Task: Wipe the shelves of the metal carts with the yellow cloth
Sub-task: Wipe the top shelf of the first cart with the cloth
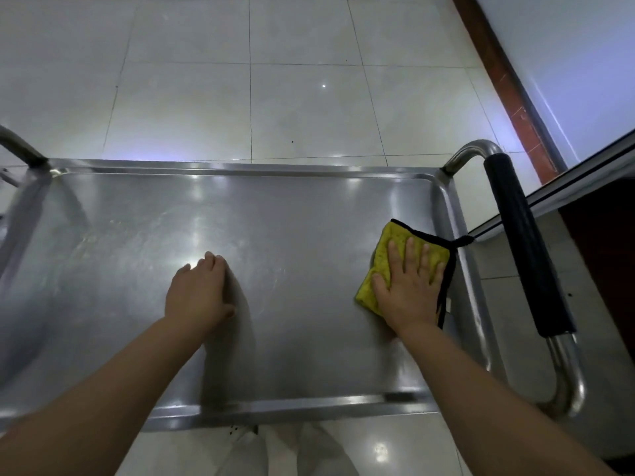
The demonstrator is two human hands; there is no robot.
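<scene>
The cart's top shelf (240,207) is a steel tray with a raised rim and rounded corners, scuffed and streaked with light reflections. A folded yellow cloth (385,259) with black edging lies flat on the shelf near its right rim, and a black loop from the cloth trails over that rim. The right hand (409,286) presses on the cloth with straight, spread fingers. The left hand (199,290) rests on the bare steel near the shelf's middle, well apart from the cloth. The cart stands on a pale tiled floor (189,97).
</scene>
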